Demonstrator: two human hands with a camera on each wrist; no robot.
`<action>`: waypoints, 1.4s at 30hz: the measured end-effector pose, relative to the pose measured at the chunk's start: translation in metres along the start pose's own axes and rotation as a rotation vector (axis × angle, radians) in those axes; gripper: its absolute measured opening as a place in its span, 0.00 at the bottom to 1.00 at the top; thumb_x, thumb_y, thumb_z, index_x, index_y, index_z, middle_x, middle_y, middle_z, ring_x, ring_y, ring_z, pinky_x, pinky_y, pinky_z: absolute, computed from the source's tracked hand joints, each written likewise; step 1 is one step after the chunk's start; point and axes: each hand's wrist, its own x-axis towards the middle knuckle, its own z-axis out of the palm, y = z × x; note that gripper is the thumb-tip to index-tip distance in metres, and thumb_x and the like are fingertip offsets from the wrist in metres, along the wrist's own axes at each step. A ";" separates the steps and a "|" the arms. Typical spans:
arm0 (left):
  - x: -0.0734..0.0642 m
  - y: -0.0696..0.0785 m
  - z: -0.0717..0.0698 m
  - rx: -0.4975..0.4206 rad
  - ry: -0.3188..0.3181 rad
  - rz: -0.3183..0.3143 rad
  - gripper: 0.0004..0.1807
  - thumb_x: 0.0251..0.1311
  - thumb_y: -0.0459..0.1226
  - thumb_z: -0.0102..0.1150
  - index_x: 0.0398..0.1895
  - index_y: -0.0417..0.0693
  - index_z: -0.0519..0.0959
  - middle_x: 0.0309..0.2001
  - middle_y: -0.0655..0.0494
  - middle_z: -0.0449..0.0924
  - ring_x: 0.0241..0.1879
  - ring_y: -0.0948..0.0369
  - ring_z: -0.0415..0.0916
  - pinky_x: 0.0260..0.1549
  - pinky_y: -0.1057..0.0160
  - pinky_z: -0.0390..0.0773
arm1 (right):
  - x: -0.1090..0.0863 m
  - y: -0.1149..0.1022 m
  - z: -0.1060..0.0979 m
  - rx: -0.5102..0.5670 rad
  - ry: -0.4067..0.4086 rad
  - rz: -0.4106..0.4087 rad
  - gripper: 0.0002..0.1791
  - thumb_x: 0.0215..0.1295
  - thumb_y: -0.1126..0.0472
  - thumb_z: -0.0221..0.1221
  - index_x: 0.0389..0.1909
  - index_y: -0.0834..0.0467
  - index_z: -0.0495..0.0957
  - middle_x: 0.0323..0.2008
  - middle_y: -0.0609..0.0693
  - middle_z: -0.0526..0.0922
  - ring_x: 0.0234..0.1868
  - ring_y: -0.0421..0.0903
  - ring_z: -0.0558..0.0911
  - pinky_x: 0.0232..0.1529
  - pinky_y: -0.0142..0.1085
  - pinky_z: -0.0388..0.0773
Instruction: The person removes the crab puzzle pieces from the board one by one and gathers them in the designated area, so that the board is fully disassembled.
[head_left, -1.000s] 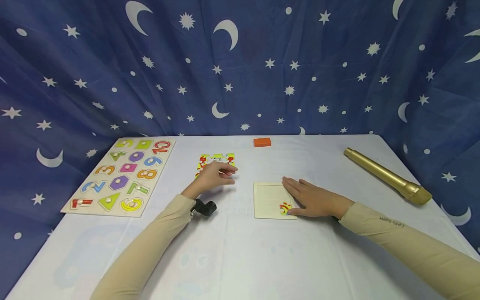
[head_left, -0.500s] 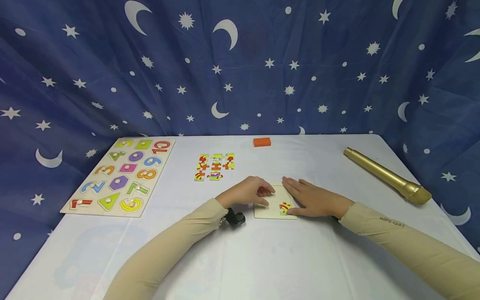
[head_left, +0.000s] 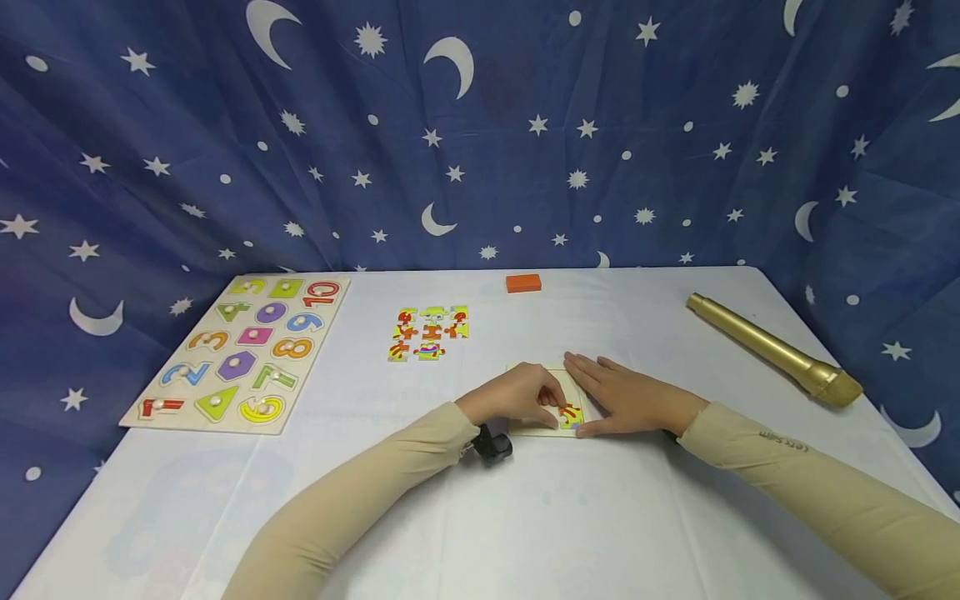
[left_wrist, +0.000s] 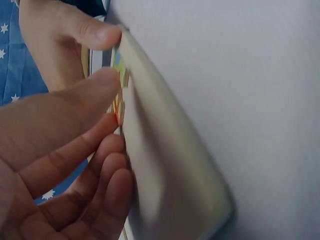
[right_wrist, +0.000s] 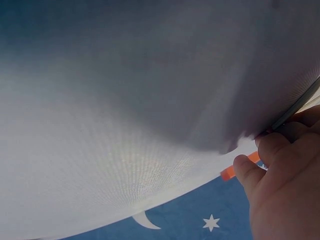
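Observation:
The light wooden puzzle tray (head_left: pixel 525 431) lies flat on the table, partly hidden under my hands. In its near right corner sits a yellow and red jigsaw piece (head_left: pixel 572 417). My left hand (head_left: pixel 517 396) reaches over the tray and pinches this piece; in the left wrist view the thumb (left_wrist: pixel 102 80) and forefinger are at its edges. My right hand (head_left: pixel 626 400) rests along the tray's right side, fingers straight and thumb by the near right corner. Several more jigsaw pieces (head_left: pixel 431 332) lie grouped on the table behind my left hand.
On the left lies a wooden board (head_left: pixel 247 354) of knobbed numbers and shapes. An orange block (head_left: pixel 523 283) is near the back edge, and a gold microphone (head_left: pixel 776 350) lies at the right. A blue curtain (head_left: pixel 517 125) with moons and stars hangs behind the white-covered table.
My left hand has moved right from the grouped pieces to the tray and taken hold of the piece in its corner. My right hand has stayed at the tray's right side.

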 end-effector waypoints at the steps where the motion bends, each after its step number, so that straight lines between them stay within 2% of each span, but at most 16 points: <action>1: 0.000 0.001 0.001 0.004 0.005 -0.008 0.12 0.47 0.37 0.71 0.36 0.44 0.84 0.33 0.56 0.82 0.30 0.69 0.72 0.32 0.78 0.70 | 0.000 0.000 0.000 0.002 0.000 0.000 0.60 0.53 0.24 0.49 0.73 0.62 0.42 0.75 0.56 0.44 0.74 0.53 0.53 0.71 0.52 0.51; 10: -0.001 0.008 0.004 -0.037 0.023 -0.084 0.14 0.45 0.37 0.73 0.34 0.44 0.79 0.31 0.56 0.78 0.30 0.68 0.70 0.32 0.78 0.69 | -0.002 0.000 0.000 0.013 0.024 -0.024 0.59 0.54 0.26 0.51 0.73 0.63 0.43 0.74 0.58 0.46 0.73 0.54 0.54 0.71 0.52 0.52; 19: 0.000 0.009 0.009 -0.100 0.080 -0.110 0.16 0.40 0.34 0.75 0.33 0.42 0.79 0.30 0.55 0.79 0.26 0.72 0.69 0.29 0.79 0.70 | 0.000 0.000 0.000 0.002 0.018 -0.019 0.60 0.53 0.25 0.51 0.73 0.63 0.44 0.74 0.57 0.46 0.73 0.53 0.54 0.71 0.52 0.51; 28: 0.000 0.009 0.010 -0.125 0.101 -0.131 0.14 0.42 0.34 0.74 0.32 0.42 0.80 0.28 0.56 0.79 0.25 0.71 0.69 0.28 0.78 0.70 | -0.001 -0.001 0.000 0.000 0.011 -0.011 0.61 0.52 0.25 0.51 0.73 0.63 0.43 0.74 0.58 0.45 0.73 0.54 0.53 0.71 0.53 0.51; 35: -0.003 0.002 0.010 -0.208 0.129 -0.161 0.14 0.41 0.32 0.74 0.33 0.42 0.81 0.29 0.56 0.80 0.26 0.71 0.71 0.28 0.77 0.72 | 0.001 -0.001 0.001 -0.009 0.000 -0.006 0.60 0.53 0.24 0.49 0.73 0.62 0.42 0.75 0.57 0.44 0.73 0.54 0.53 0.71 0.53 0.51; 42: -0.009 -0.006 0.004 -0.222 0.151 -0.201 0.14 0.41 0.31 0.74 0.34 0.42 0.81 0.28 0.58 0.77 0.27 0.70 0.70 0.30 0.76 0.71 | 0.001 -0.002 0.000 -0.011 -0.011 -0.005 0.60 0.53 0.23 0.48 0.73 0.62 0.41 0.75 0.57 0.43 0.74 0.53 0.52 0.71 0.53 0.51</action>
